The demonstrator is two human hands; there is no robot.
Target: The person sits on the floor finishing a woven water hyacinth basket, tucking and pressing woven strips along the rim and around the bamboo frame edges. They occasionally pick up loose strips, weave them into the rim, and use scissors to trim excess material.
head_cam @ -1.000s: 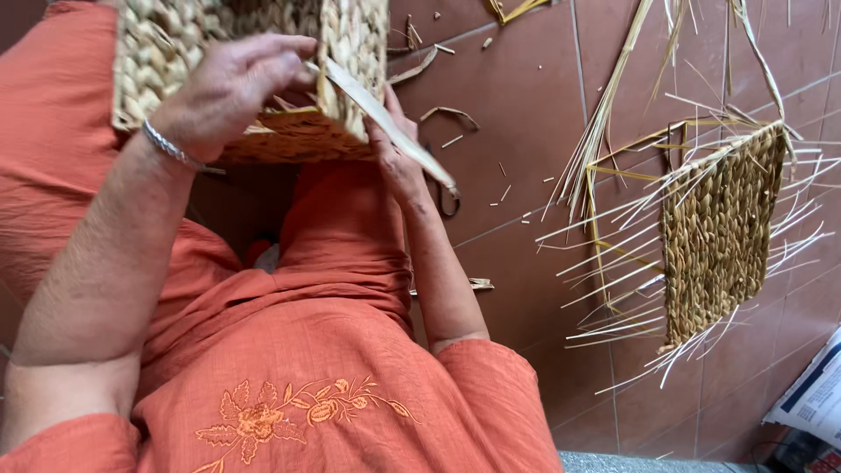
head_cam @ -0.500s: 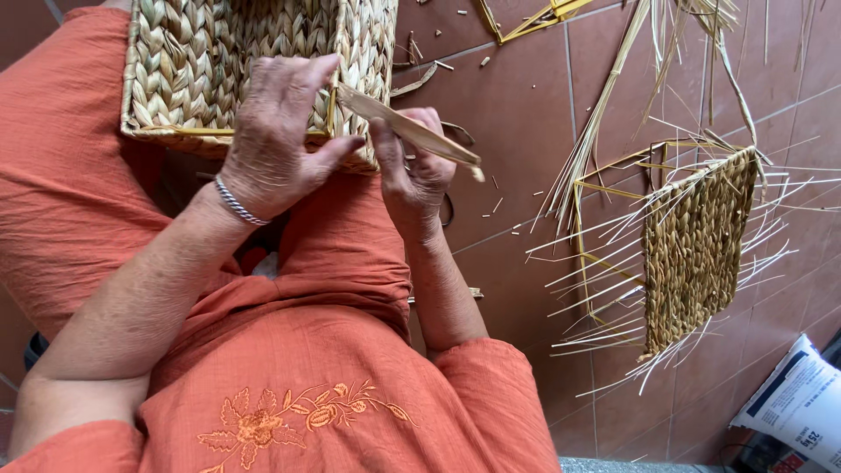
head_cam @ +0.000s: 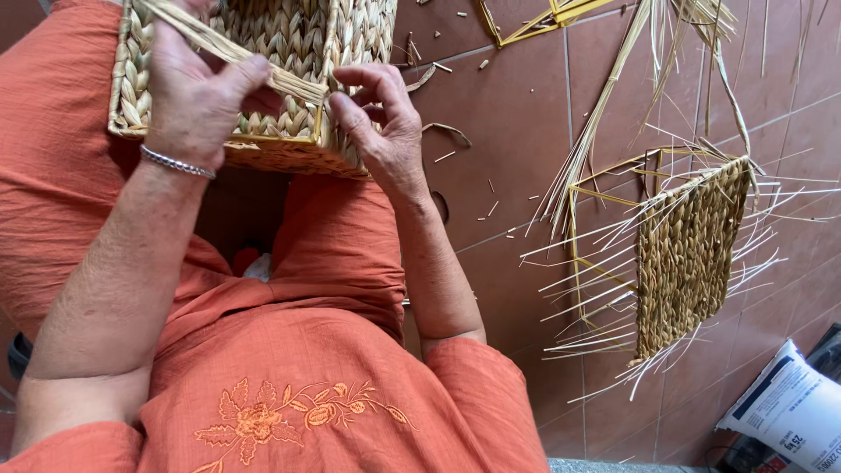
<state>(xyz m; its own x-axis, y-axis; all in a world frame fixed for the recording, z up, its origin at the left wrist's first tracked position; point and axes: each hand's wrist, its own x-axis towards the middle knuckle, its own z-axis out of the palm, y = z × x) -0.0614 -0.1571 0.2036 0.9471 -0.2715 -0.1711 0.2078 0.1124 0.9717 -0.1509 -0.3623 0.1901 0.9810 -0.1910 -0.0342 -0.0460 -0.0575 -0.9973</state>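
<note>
A square woven straw basket (head_cam: 289, 35) rests on my lap, against my orange clothing. My left hand (head_cam: 197, 96), with a silver bracelet at the wrist, pinches a flat straw strand (head_cam: 210, 39) that runs diagonally across the basket's side. My right hand (head_cam: 381, 127) sits at the basket's near right corner, its thumb and fingers closed on the strand's end where it meets the yellow frame edge (head_cam: 263, 140).
On the brown tiled floor to the right lies a half-woven panel on a yellow wire frame (head_cam: 683, 254), with loose straw ends sticking out. A bundle of straw (head_cam: 613, 105) and small scraps lie near it. A white printed bag (head_cam: 788, 412) is at the lower right.
My left hand pulled the strand up and to the left across the basket. My right hand moved from the strand's free end to the basket's corner. The view shifted closer.
</note>
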